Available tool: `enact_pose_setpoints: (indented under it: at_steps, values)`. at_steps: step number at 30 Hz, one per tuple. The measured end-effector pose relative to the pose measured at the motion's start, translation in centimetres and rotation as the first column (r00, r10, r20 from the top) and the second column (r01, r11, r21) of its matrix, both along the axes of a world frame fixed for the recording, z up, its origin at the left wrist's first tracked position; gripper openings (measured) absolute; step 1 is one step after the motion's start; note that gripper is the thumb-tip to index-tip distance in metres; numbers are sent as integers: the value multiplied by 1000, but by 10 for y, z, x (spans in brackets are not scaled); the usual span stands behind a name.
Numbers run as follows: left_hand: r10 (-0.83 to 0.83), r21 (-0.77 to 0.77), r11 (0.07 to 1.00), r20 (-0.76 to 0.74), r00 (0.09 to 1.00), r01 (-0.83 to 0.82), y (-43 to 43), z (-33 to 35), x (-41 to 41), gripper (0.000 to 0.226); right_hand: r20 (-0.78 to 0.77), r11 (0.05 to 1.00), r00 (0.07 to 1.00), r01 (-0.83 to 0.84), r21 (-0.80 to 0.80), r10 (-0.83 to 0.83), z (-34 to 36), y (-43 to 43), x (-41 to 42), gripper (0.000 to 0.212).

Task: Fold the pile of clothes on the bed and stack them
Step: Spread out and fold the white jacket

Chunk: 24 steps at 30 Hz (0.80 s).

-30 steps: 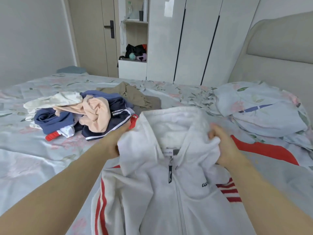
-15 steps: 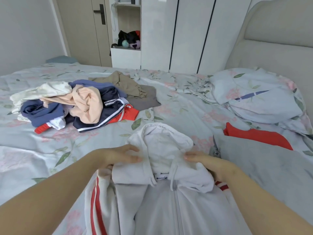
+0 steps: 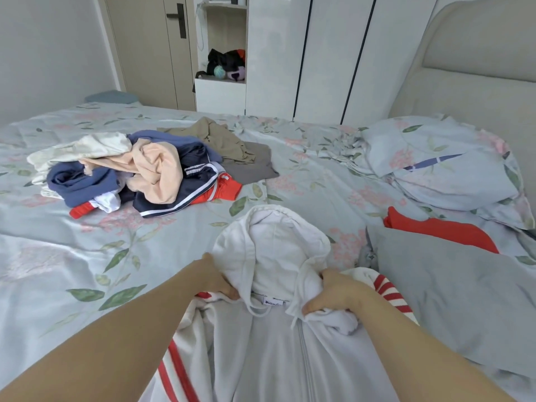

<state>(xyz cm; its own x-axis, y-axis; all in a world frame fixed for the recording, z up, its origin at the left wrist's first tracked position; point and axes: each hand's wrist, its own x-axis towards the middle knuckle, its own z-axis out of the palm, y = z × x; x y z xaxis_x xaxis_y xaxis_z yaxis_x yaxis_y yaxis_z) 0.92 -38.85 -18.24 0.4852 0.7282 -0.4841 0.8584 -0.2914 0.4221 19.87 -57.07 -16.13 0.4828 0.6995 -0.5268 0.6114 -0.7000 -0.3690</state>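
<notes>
**Flattening the white jacket before the fold**

Lying front-up on the bed, hood spread toward the pile of clothes. Left hand holding the cloth at the left shoulder; right hand gripping a bunch at the right collar. Pull both shoulders apart and level, smooth out the bunch, then turn the striped sleeves inward.

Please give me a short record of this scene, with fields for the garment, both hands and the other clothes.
Garment: white zip-up hoodie with red stripes, lying front up on the floral bed sheet, hood spread flat
Left hand: holds the hoodie left of the neck
Right hand: grips bunched fabric right of the neck
Pile: heap of mixed unfolded clothes, far left
Right side: flat grey garment partly over a red garment
</notes>
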Motion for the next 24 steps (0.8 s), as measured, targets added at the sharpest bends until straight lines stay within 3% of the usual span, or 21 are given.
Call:
enact_pose_setpoints:
  at_steps: [2,7,9,12,18,22,24]
  values:
    - [-53,-3,999,-50,997,53,1,1,1,48,2,999,1000,12,30,-12,-3,1,-2,85]
    - [-67,22,998,-11,998,67,8,13,2,30,94,991,995,8,131,-21,5,10,2,70]
    - [-55,116,992,48,997,49,17,29,6,26,175,987,984,5,163,-34,14,22,6,63]
    - [-76,289,955,23,997,67,39,56,21,26,307,972,949,-5,235,-70,32,44,15,55]
    - [-109,600,794,-16,994,97,92,79,70,22,594,950,795,-79,302,-123,59,97,46,42]
    - [-9,646,755,183,983,-113,133,93,110,42,723,901,661,-165,401,-200,67,143,78,41]
    - [40,579,770,374,927,-267,145,95,131,50,686,861,668,-131,492,-290,62,166,92,50]
